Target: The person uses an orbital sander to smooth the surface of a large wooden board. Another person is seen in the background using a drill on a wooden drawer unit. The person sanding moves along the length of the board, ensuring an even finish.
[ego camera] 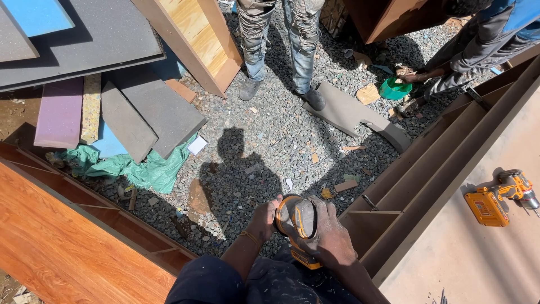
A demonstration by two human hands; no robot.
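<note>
Left hand (263,218) and right hand (332,233) are both closed on a yellow-and-black sander (298,225), held above the gravel floor (270,135), clear of any surface. A cordless drill (498,198) lies unattended on the brown worktop (478,253) to the right. Risk judged: dropping the sander onto the gravel could damage its pad.

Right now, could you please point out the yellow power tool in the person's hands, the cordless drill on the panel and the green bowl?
yellow power tool (298,222), head view, on its rounded top.
cordless drill (498,198), head view, on its yellow body.
green bowl (394,89), head view, on its rim.
</note>
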